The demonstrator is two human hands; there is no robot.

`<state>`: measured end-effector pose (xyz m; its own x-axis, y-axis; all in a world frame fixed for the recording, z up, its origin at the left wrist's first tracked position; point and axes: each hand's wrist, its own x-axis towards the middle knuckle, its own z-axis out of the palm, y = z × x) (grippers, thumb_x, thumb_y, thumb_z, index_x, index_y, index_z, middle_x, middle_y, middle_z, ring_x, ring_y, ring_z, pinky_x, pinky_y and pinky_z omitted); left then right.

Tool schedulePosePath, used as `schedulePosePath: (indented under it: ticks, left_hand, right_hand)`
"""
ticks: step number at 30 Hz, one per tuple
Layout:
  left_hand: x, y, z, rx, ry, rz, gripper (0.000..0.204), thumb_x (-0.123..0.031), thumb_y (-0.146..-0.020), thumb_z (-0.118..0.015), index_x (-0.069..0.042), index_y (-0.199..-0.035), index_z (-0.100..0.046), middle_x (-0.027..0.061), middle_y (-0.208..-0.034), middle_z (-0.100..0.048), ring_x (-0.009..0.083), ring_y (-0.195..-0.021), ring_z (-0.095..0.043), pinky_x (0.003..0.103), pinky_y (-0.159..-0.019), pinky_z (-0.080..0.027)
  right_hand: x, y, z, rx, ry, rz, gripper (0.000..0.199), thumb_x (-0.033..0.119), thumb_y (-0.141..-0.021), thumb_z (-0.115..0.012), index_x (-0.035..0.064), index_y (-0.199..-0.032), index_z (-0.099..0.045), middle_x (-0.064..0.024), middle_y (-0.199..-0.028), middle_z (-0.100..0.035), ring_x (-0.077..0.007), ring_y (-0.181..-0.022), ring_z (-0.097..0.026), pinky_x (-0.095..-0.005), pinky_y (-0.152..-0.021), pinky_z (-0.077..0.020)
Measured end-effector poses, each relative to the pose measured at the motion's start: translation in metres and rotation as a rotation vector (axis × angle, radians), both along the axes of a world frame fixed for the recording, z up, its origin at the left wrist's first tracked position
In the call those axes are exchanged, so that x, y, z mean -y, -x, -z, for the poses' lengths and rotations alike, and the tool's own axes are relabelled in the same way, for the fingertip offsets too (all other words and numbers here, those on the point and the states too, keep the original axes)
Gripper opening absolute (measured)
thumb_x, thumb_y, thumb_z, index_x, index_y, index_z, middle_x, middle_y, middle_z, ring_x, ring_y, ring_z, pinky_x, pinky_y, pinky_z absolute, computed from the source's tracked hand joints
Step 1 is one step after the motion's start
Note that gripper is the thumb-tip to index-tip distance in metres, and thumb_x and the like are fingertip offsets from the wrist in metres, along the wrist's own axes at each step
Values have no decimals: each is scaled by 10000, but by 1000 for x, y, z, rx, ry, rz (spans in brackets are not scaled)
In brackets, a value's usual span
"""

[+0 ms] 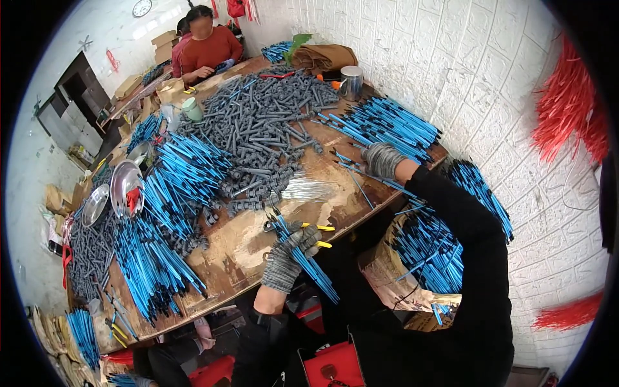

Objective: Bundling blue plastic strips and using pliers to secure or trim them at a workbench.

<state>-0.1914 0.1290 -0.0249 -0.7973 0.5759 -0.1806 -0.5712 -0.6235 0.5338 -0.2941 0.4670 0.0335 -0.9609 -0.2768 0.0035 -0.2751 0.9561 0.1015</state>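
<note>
My left hand (284, 266), in a grey striped knit glove, is closed around a small bundle of thin blue rods (316, 276) with black ends. Yellow-handled pliers (324, 244) are tucked into the same grip, their handles sticking out to the right. At the table's right side, my right hand (384, 160), gloved alike, curls down over loose blue rods; its fingertips are hidden. Just beyond it lies a thick pile of blue rods (393, 126). Thin silvery wires (309, 188) lie on the wooden table (242, 248) between my hands.
A large heap of grey plastic bolt-like parts (258, 122) covers the table's middle. More blue rods (151, 258) lie at left, beside metal bowls (127, 187). A metal mug (351, 82) stands at back. A rod-filled box (422, 251) is below right. A co-worker (209, 48) sits far off.
</note>
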Motion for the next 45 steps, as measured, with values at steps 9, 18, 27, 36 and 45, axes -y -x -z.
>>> schedulePosePath:
  ticks: [9, 18, 27, 36, 45]
  left_hand:
    - [-15, -3, -21, 33, -19, -166, 350, -54, -868, -558, -60, -1207, -473, 169, -1110, -595, 303, -991, -611, 395, -796, -546]
    - [-45, -5, -37, -260, 403, -375, 278, -125, -851, -626, -95, -1116, -545, 81, -920, -627, 178, -778, -618, 316, -639, -524]
    - [-7, 4, -19, 8, 21, 29, 258, -194, -841, -648, -50, -1043, -578, 38, -751, -605, 157, -652, -609, 273, -574, -494]
    - [31, 10, -4, 26, 0, 211, 265, -177, -855, -619, -37, -1068, -549, 72, -794, -581, 175, -681, -576, 271, -517, -449]
    - [7, 5, -31, 81, -7, -11, 436, -156, -840, -637, -142, -1240, -463, 119, -1070, -587, 192, -789, -599, 283, -539, -485]
  right_hand:
    - [-5, -4, -12, 304, 702, 262, 271, 306, -724, -657, 58, -833, -666, -159, -662, -624, -294, -615, -624, -417, -595, -495]
    - [135, -137, -48, -168, 466, -299, 196, 235, -733, -635, 53, -774, -577, -131, -650, -595, -283, -593, -581, -374, -577, -486]
    - [56, 3, -13, -143, 114, -162, 126, 142, -793, -531, 51, -839, -604, -163, -711, -615, -314, -623, -605, -427, -548, -475]
    - [17, 133, -5, -88, 66, 182, 227, 220, -750, -660, 42, -889, -637, -165, -785, -640, -329, -729, -614, -408, -618, -487]
    - [58, 57, -105, -436, 501, -17, 320, 218, -787, -680, 34, -1042, -615, -169, -868, -647, -296, -792, -623, -365, -715, -483]
